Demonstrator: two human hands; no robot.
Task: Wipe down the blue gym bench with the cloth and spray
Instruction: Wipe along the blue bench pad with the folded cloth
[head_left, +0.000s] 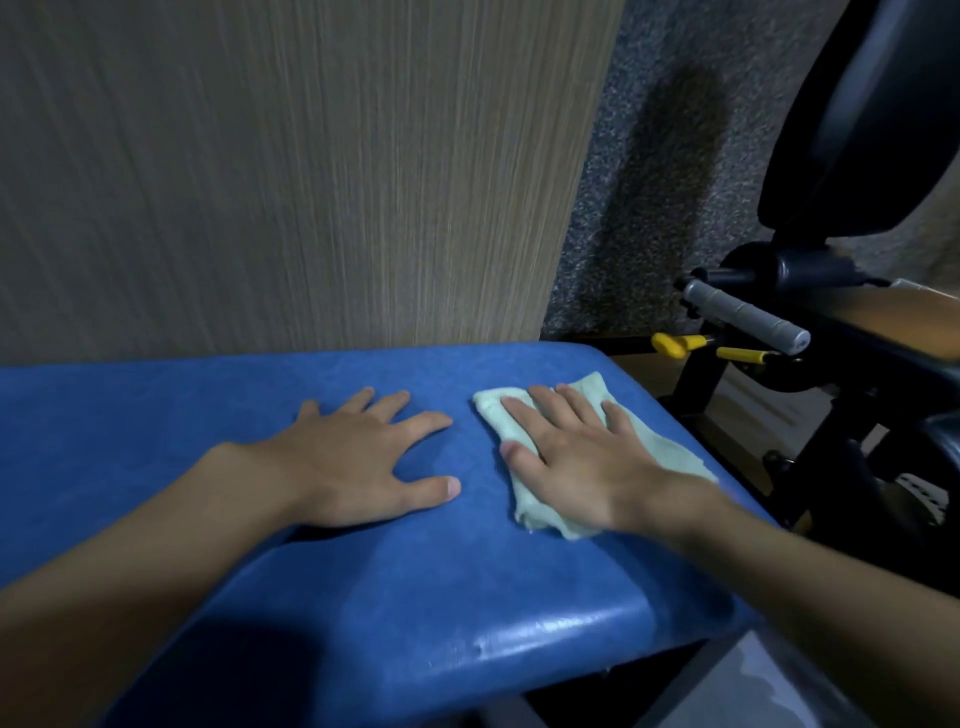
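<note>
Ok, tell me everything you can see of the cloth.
The cloth is pale mint green, soft-looking fabric, folded into a rumpled oblong with layered edges. It lies flat on the blue bench near its right end, slanting across the pad. The right hand presses on it with straight, spread fingers, covering its middle. Only the bench and that hand touch it.

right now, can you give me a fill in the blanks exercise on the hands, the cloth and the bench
1. The right hand lies flat on the cloth, which is pale ____.
2. The left hand rests flat on the bench, holding ____.
3. The padding of the bench is coloured ____.
4. The levers beside the end of the bench are coloured ____.

Missing words: green; nothing; blue; yellow
</note>
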